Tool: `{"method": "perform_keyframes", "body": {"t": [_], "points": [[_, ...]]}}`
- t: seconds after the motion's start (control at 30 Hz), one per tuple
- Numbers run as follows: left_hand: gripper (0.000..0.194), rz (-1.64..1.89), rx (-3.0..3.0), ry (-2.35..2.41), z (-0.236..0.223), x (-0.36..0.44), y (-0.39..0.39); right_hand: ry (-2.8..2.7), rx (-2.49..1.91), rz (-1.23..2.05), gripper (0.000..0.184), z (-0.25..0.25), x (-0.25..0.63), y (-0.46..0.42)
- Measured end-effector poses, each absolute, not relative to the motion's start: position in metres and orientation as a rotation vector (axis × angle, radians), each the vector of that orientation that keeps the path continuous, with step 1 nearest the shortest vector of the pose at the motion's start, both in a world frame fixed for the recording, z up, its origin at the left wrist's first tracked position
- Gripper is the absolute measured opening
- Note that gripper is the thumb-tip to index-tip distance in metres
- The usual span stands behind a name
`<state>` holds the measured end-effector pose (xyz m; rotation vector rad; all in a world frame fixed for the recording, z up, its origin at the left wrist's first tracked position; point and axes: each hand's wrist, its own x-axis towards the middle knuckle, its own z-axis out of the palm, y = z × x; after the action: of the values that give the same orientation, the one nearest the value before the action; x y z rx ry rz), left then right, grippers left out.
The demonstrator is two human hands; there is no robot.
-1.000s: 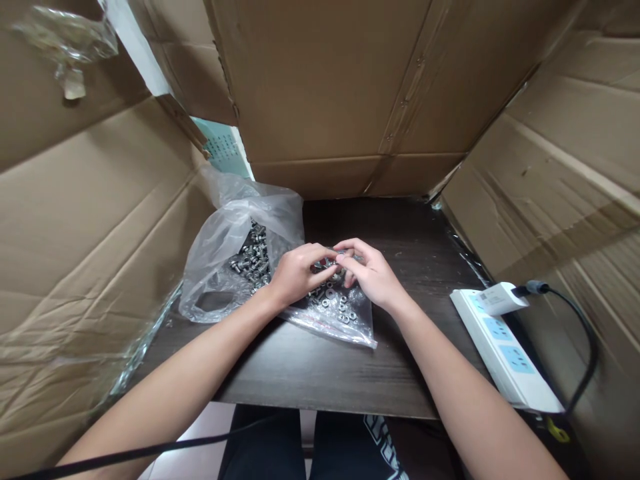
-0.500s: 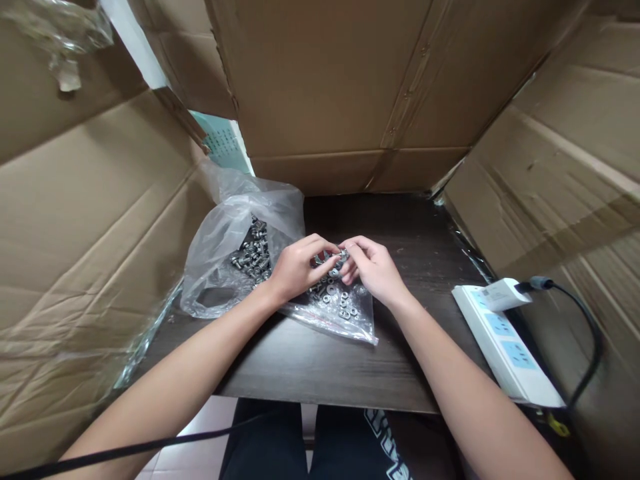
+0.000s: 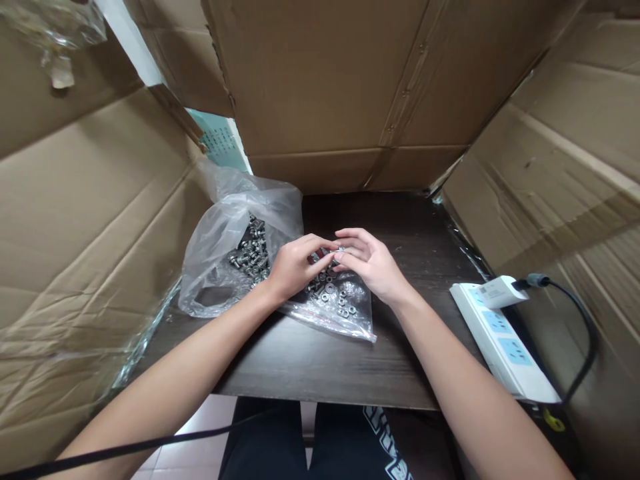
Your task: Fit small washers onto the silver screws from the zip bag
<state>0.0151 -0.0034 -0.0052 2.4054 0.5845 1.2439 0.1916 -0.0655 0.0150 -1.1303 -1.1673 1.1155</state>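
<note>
Over the zip-lock bag, my left hand point(image 3: 296, 267) is closed in a pinch between thumb and forefinger on a small shiny bolt point(image 3: 339, 250). From the other side my right hand point(image 3: 373, 261) brings its thumb and bent fingers together at the bolt's end; anything smaller between them is hidden. Loose nuts and washers point(image 3: 329, 289) lie on the clear zip-lock bag point(image 3: 361, 327) beneath both hands. To the left, a larger translucent plastic bag point(image 3: 213, 243) is open, with a heap of metal bolts point(image 3: 253, 253) in it.
A white power strip point(image 3: 505, 350) with a plugged-in adapter point(image 3: 500, 291) and black cable stands at the right of the dark tabletop point(image 3: 320, 373). Cardboard walls point(image 3: 325, 87) enclose the left, back and right. A black strap point(image 3: 150, 443) crosses the lower left.
My right hand has turned and its fingers have shifted up and stretched more around the bolt's end. My left hand keeps nearly the same pinch and place.
</note>
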Motion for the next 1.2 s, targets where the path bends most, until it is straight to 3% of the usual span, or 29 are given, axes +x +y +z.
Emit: {"method": "perform_keyframes", "body": {"t": [0.3,0.43,0.53,0.77,0.9,0.93,1.07,1.2], "points": [[0.010,1.144,2.417,0.628,-0.0049,0.0180,-0.0067,-1.261,-1.301,0.994,0.025,0.0117,0.1943,-0.0640],[0.008,1.158,2.388,0.629,-0.0045,0.0162,-0.0052,-1.281,-1.292,0.971,0.024,0.0142,0.1917,-0.0664],[0.007,1.175,2.393,0.607,-0.0044,0.0152,-0.0045,-1.270,-1.184,1.038,0.032,0.0155,0.1923,-0.0662],[0.008,1.167,2.399,0.590,-0.0022,0.0151,-0.0057,-1.166,-1.323,1.032,0.029,0.0163,0.1924,-0.0662],[0.010,1.190,2.391,0.588,-0.0027,0.0147,-0.0044,-1.153,-1.107,1.158,0.067,0.0199,0.1918,-0.0680],[0.010,1.193,2.394,0.589,-0.0029,0.0146,-0.0041,-1.165,-1.105,1.156,0.067,0.0197,0.1917,-0.0680],[0.010,1.195,2.406,0.592,-0.0027,0.0145,-0.0037,-1.165,-1.307,1.001,0.035,0.0160,0.1909,-0.0668],[0.011,1.216,2.387,0.591,-0.0021,0.0145,-0.0034,-1.156,-1.177,1.040,0.046,0.0161,0.1912,-0.0667]]}}
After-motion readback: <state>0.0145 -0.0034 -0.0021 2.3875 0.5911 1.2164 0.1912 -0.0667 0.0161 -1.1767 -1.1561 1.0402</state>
